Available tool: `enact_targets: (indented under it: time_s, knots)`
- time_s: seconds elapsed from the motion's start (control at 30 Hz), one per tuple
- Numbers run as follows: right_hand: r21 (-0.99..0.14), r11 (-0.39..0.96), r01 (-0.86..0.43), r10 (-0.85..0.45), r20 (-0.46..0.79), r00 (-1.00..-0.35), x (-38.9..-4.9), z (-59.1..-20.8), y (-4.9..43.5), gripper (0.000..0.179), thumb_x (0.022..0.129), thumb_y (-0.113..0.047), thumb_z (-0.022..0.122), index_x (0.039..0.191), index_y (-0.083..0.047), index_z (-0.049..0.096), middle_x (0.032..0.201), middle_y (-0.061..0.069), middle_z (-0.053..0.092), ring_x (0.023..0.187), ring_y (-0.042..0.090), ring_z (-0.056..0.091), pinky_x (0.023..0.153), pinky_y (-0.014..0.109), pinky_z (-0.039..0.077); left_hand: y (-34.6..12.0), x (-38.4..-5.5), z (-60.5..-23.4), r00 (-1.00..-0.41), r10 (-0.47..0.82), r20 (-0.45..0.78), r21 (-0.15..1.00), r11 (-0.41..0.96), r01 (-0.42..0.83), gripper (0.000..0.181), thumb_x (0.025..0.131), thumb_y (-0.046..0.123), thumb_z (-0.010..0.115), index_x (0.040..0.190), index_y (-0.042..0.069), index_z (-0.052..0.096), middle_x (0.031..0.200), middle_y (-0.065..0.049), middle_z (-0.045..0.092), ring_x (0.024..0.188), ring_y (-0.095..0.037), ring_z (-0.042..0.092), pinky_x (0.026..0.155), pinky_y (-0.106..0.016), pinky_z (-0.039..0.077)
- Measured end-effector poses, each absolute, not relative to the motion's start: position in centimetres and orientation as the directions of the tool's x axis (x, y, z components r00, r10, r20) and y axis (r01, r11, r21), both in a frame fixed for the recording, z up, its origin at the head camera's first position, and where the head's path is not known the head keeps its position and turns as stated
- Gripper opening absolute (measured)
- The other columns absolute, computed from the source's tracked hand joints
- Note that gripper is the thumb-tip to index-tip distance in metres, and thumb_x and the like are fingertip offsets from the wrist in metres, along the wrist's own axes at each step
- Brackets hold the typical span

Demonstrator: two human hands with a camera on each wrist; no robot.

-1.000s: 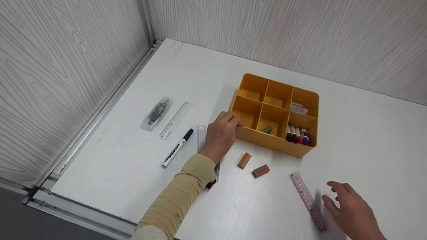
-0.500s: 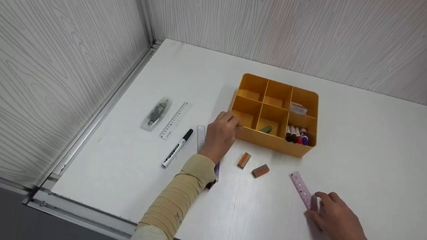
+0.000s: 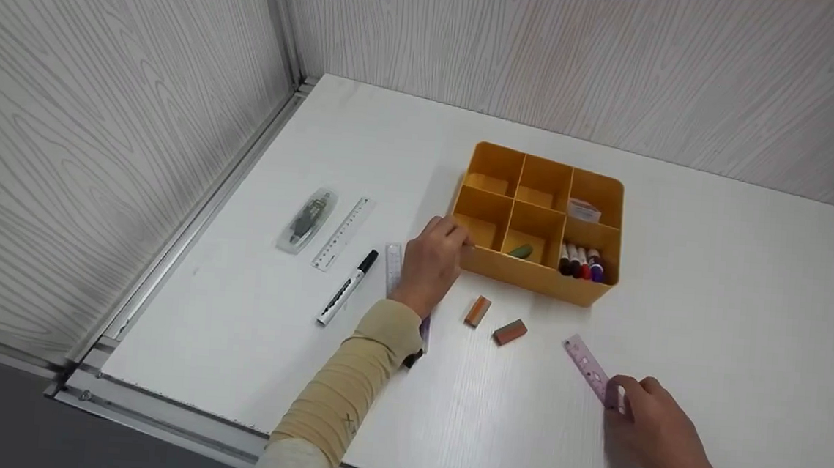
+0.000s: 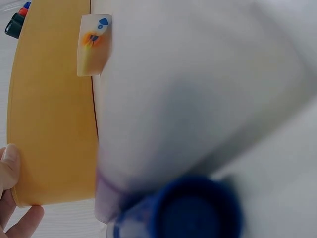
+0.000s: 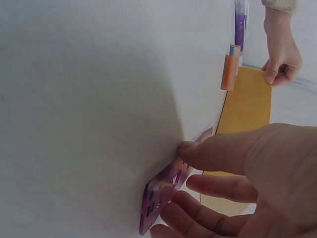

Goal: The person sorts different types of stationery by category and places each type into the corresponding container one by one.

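My left hand grips the near left corner of a yellow six-compartment box, thumb on its outer wall, as the left wrist view shows. In the head view my right hand is over the lower half of a pink translucent ruler. The right wrist view has the ruler between thumb and fingers, the thumb on one edge. Inside the box, several markers stand in the near right compartment. A green piece lies in the near middle one, and a whitish block in the far right one.
Two orange-brown erasers lie before the box. To the left are a black-capped marker, a clear ruler and a correction tape in clear packaging. Another clear ruler is partly under my left arm. Panels border the table.
My right hand has moved left and down onto the pink ruler, and its fingers have closed on it. The left hand and the box have stayed in place.
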State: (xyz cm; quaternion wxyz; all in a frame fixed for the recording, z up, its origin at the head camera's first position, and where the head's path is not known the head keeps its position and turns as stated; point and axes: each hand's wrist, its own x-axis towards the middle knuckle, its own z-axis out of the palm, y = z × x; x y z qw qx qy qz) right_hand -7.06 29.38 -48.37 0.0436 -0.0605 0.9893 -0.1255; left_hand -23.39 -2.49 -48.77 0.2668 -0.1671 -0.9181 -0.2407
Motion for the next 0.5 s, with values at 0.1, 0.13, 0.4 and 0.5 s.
enact_targets:
  time_s: [0.1, 0.13, 0.4, 0.5]
  knots:
    - [-0.258, 0.958, -0.127, -0.142, -0.043, -0.989, -7.06, -48.5, 29.44, 0.033, 0.077, -0.003, 0.078, 0.108, -0.007, 0.066, 0.08, 0.003, 0.054, 0.069, 0.014, 0.045, 0.054, 0.022, 0.037, -2.45, -23.39, -48.84, -0.81, 0.174, 0.56, 0.355, 0.834, 0.424, 0.004, 0.091, 0.014, 0.071, 0.087, 0.013, 0.07, 0.093, 0.0, 0.062, 0.091, -0.014, 0.061, 0.07, -0.025, 0.057]
    - [-0.259, 0.957, -0.127, -0.142, -0.039, -0.989, -7.09, -48.52, 29.45, 0.033, 0.077, -0.004, 0.078, 0.107, -0.007, 0.067, 0.08, 0.003, 0.054, 0.069, 0.014, 0.045, 0.054, 0.022, 0.037, -2.44, -23.37, -48.84, -0.812, 0.175, 0.557, 0.354, 0.834, 0.423, 0.004, 0.091, 0.013, 0.071, 0.088, 0.013, 0.07, 0.093, 0.0, 0.062, 0.091, -0.014, 0.061, 0.071, -0.025, 0.057]
    - [-0.306, 0.949, -0.083, -0.117, -0.097, -0.988, -7.29, -48.02, 29.57, 0.031, 0.077, -0.004, 0.075, 0.107, 0.004, 0.068, 0.091, 0.013, 0.057, 0.073, 0.018, 0.051, 0.063, 0.032, 0.05, -2.46, -23.44, -48.86, -0.802, 0.188, 0.567, 0.353, 0.825, 0.442, 0.004, 0.093, 0.011, 0.069, 0.089, 0.013, 0.07, 0.093, 0.0, 0.061, 0.092, -0.014, 0.061, 0.072, -0.024, 0.057]
    - [-0.322, 0.944, -0.064, -0.112, -0.133, -0.985, -7.42, -47.66, 29.6, 0.031, 0.079, -0.004, 0.073, 0.108, 0.006, 0.067, 0.095, 0.015, 0.055, 0.076, 0.019, 0.052, 0.065, 0.034, 0.052, -2.47, -23.47, -48.84, -0.8, 0.186, 0.571, 0.352, 0.825, 0.442, 0.004, 0.092, 0.011, 0.069, 0.089, 0.013, 0.07, 0.093, 0.001, 0.061, 0.092, -0.013, 0.061, 0.072, -0.023, 0.057]
